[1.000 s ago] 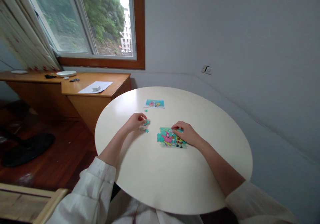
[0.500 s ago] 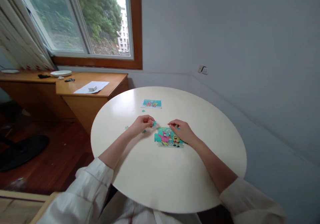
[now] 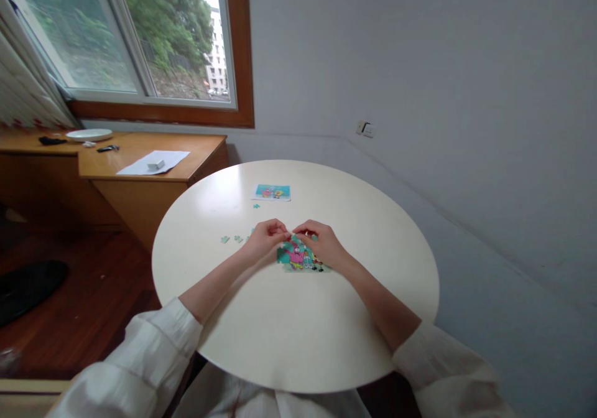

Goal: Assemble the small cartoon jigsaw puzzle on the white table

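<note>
A partly assembled cartoon jigsaw puzzle (image 3: 295,257) lies flat on the white table, with pink, yellow and green figures on teal. Over its upper left edge, my left hand (image 3: 267,237) is closed in a pinch on a small puzzle piece (image 3: 291,234). My right hand (image 3: 323,242) meets it there, its thumb and fingers pinched on the same piece, and covers the puzzle's upper right part. Most of the piece is hidden by fingertips. Left of my left hand lie loose pieces (image 3: 225,239), one partly behind the hand.
A printed picture card (image 3: 273,193) lies toward the far side of the round table (image 3: 298,337), with a single loose piece (image 3: 256,206) in front of it. Beyond the table's left edge stands a wooden desk (image 3: 205,150) bearing paper, a white plate and small items.
My hands have come together over the puzzle's upper left edge: the left carried its piece in from the side, and the right moved left to meet it. The view has turned slightly right.
</note>
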Demonstrator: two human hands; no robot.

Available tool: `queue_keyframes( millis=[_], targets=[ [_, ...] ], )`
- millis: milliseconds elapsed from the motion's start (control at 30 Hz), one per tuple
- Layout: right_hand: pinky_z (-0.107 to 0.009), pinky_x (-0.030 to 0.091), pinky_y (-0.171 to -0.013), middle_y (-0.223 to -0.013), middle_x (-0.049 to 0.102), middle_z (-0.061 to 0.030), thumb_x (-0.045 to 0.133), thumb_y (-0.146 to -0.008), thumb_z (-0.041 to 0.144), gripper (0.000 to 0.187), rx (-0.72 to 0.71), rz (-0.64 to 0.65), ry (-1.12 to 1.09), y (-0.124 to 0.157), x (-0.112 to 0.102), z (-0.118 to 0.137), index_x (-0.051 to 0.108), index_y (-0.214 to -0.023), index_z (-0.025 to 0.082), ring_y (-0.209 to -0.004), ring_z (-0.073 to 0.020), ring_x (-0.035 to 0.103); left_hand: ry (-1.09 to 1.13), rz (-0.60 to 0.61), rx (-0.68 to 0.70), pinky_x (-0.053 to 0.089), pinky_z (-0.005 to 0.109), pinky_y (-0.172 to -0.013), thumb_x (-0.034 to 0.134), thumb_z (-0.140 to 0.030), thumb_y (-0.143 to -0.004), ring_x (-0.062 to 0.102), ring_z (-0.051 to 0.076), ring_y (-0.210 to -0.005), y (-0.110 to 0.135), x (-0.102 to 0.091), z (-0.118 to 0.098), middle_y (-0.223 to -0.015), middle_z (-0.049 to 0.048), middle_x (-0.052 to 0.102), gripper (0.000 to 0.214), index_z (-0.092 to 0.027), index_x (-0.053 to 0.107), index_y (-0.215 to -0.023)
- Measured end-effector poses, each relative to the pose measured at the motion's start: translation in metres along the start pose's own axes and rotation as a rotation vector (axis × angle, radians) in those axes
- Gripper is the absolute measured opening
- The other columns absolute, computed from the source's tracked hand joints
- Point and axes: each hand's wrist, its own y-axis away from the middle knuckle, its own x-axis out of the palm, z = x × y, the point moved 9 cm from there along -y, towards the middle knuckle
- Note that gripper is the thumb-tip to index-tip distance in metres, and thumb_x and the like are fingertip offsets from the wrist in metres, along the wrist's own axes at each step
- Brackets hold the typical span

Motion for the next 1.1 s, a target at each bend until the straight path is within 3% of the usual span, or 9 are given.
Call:
queue_keyframes(
  millis=[133, 267, 367, 600, 767, 933, 1100],
  targets=[
    [-0.027, 0.043, -0.064, -0.081, 0.060, -0.0053, 0.051, -0.074, 0.023, 0.019, 0.057, -0.142, -0.026, -0.001, -0.031, -0.023, 0.065, -0.083, 0.017, -0.070, -0.0129, 0.054, -0.007, -0.054, 0.011, 0.045, 0.028, -0.067, 0.062, -0.028, -0.064, 0.058, 0.013, -0.065, 0.000, -0.010, -0.006, -0.063, 0.0005, 0.060, 0.019, -0.014, 0.049, -0.067],
    [-0.026, 0.044, -0.052, -0.067, 0.060, -0.0039, 0.056, -0.067, 0.026, 0.016, 0.349, -0.198, -0.165, 0.003, -0.050, -0.077, 0.062, -0.077, 0.015, -0.054, -0.0118, 0.053, -0.123, -0.067, 0.024, 0.044, 0.026, -0.062, 0.058, -0.024, -0.065, 0.056, 0.012, -0.059, -0.001, -0.014, -0.005, -0.056, -0.0020, 0.055, 0.013, -0.015, 0.049, -0.066],
    [-0.027, 0.046, -0.053, -0.064, 0.061, -0.0037, 0.059, -0.065, 0.028, 0.016, 0.447, -0.223, -0.247, 0.007, -0.055, -0.100, 0.060, -0.074, 0.015, -0.056, -0.0126, 0.056, -0.165, -0.066, 0.037, 0.043, 0.025, -0.059, 0.056, -0.023, -0.065, 0.055, 0.011, -0.057, -0.002, -0.013, -0.004, -0.055, -0.0024, 0.053, 0.011, -0.015, 0.049, -0.065],
    [-0.027, 0.045, -0.062, -0.076, 0.060, -0.0036, 0.050, -0.070, 0.027, 0.029, 0.248, -0.174, -0.038, 0.002, -0.060, -0.088, 0.064, -0.093, 0.016, -0.063, -0.0108, 0.051, -0.224, -0.066, 0.059, 0.041, 0.024, -0.056, 0.055, -0.022, -0.064, 0.053, 0.010, -0.056, 0.000, -0.011, -0.007, -0.057, -0.0018, 0.053, 0.010, -0.015, 0.048, -0.064],
    [-0.027, 0.040, -0.059, -0.076, 0.061, -0.0043, 0.045, -0.071, 0.023, 0.026, 0.232, -0.143, 0.166, 0.001, -0.061, -0.086, 0.068, -0.081, 0.017, -0.062, -0.0120, 0.049, -0.250, -0.070, 0.070, 0.039, 0.023, -0.054, 0.054, -0.021, -0.065, 0.051, 0.010, -0.055, -0.002, -0.012, -0.003, -0.057, -0.0023, 0.050, 0.008, -0.015, 0.048, -0.064],
    [-0.023, 0.039, -0.049, -0.060, 0.057, -0.0005, 0.046, -0.070, 0.026, 0.021, 0.336, -0.136, -0.009, 0.004, -0.055, -0.095, 0.063, -0.080, 0.016, -0.052, -0.0104, 0.049, -0.266, -0.058, 0.060, 0.040, 0.023, -0.054, 0.053, -0.023, -0.066, 0.051, 0.010, -0.055, -0.001, -0.011, -0.001, -0.056, -0.0021, 0.050, 0.010, -0.015, 0.048, -0.064],
    [-0.020, 0.044, -0.046, -0.061, 0.057, -0.0008, 0.054, -0.066, 0.021, 0.010, 0.442, -0.157, -0.189, 0.008, -0.051, -0.100, 0.058, -0.074, 0.016, -0.053, -0.0100, 0.055, -0.272, -0.050, 0.071, 0.040, 0.023, -0.054, 0.053, -0.023, -0.066, 0.050, 0.010, -0.055, -0.001, -0.011, -0.001, -0.057, -0.0021, 0.050, 0.010, -0.015, 0.048, -0.065]
  ],
)
